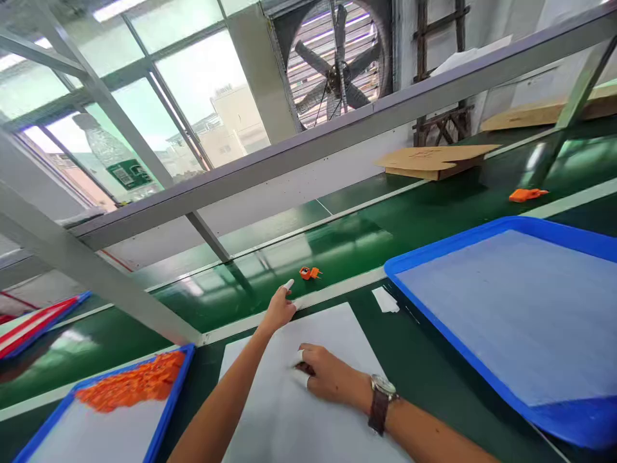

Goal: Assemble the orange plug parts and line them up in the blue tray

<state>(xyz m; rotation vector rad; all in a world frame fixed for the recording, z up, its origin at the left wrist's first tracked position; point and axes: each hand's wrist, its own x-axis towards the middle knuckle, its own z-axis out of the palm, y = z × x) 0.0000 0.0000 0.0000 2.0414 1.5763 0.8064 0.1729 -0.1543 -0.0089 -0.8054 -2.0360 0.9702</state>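
My left hand [280,310] reaches past the far edge of a white sheet [332,334]. White covers sit on its thumb and index finger, which are spread apart with nothing between them. Just beyond its fingertips, a small orange plastic part [310,273] lies on the green surface. Over the middle of the sheet is my right hand [328,376], its fingers curled in and its thumb and index finger also in white covers. Whether anything is inside those curled fingers is hidden. A watch is on the right wrist.
At lower left, a blue tray [161,411] holds a heap of orange pieces [139,382]. A large blue-rimmed tray [448,350] is at right, with small white scraps [385,300] beside it. A metal frame bar [289,161] crosses above; cardboard [434,161] lies behind.
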